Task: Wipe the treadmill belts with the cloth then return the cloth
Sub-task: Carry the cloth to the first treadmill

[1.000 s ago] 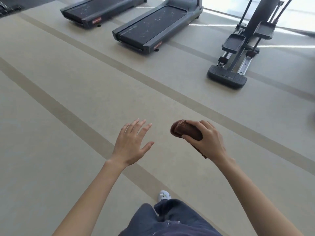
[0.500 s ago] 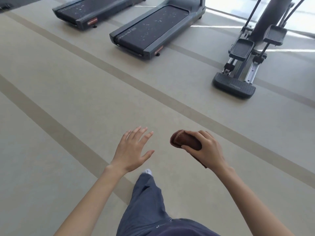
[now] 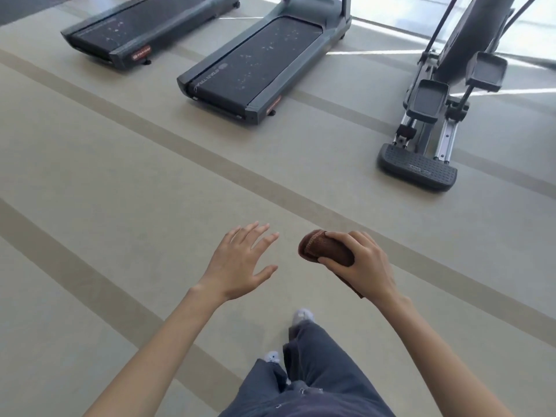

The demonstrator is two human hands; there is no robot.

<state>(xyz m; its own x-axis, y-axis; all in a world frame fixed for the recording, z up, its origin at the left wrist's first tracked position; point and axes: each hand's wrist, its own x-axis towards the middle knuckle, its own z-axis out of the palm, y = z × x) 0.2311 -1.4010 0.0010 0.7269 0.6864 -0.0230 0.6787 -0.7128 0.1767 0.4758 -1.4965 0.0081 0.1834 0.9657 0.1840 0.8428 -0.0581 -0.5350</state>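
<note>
My right hand (image 3: pixel 365 266) grips a bunched brown cloth (image 3: pixel 323 247), held out in front of me above the floor. My left hand (image 3: pixel 240 261) hovers beside it, empty, fingers spread. Two grey treadmills stand ahead. The nearer treadmill (image 3: pixel 261 67) has a dark belt speckled with pale marks. The second treadmill (image 3: pixel 141 28) lies to its left, also speckled. Both are well beyond my hands.
An elliptical trainer (image 3: pixel 436 115) with pedals and a ribbed black foot stands at the right. The beige floor (image 3: pixel 120 176) carries darker diagonal stripes. My grey trousers and white shoes (image 3: pixel 304 316) show at the bottom. Bright windows lie behind the machines.
The treadmills and elliptical have grown larger and slid lower in view as I walk toward them. My legs have swapped steps. Both hands keep the same pose.
</note>
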